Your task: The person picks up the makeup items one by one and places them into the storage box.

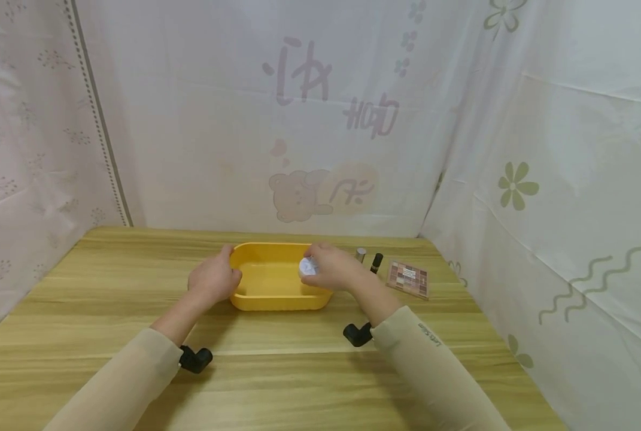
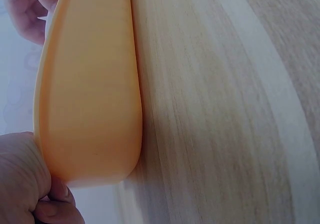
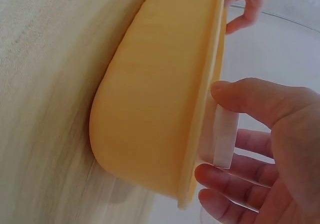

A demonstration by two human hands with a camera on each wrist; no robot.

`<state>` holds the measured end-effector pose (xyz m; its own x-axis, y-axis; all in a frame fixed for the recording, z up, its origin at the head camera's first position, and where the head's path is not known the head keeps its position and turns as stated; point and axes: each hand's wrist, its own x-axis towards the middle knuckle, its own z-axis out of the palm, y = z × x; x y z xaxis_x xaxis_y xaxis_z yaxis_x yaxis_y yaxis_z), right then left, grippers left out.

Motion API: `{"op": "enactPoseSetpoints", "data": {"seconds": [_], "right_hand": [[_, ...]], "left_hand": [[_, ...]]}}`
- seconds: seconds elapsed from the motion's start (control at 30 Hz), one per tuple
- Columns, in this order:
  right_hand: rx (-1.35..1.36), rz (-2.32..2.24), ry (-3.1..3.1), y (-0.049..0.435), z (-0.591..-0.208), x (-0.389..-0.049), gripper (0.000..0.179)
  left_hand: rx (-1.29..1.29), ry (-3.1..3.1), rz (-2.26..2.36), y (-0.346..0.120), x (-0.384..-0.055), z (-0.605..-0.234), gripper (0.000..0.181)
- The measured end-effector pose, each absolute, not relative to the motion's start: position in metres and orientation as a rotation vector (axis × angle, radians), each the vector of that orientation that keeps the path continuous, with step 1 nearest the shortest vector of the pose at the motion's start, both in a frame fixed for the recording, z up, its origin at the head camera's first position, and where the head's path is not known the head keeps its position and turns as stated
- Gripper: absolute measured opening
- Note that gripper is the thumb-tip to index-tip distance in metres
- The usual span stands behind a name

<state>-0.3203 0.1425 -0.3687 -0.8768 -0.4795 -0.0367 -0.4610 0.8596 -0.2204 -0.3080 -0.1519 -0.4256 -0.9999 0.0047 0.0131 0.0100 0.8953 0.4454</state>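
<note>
Near the far right corner of the wood-grain table (image 1: pixel 277 371) lie an eyeshadow palette (image 1: pixel 409 280), black-capped tube (image 1: pixel 376 262) and silver cylinder (image 1: pixel 360 255); beyond the far edge, a printed curtain (image 1: pixel 191 131) (cartoon bear (image 1: pixel 297 197) included).

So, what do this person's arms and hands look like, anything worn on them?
The left sleeve and right sleeve are long and pale beige; the right has small dark lettering near its cuff. A black, rounded piece shows by each cuff. The left hand and right hand wear no gloves.
</note>
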Motion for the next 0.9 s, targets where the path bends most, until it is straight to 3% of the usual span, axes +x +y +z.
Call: {"op": "enactPoseSetpoints", "data": {"seconds": [0.9], "right_hand": [[-0.743,-0.209,2.912,0.121,-0.387,-0.326,0.057]], "left_hand": [[-0.012,-3.031,-0.708,-0.149,-0.306,-0.425,0.064]]}}
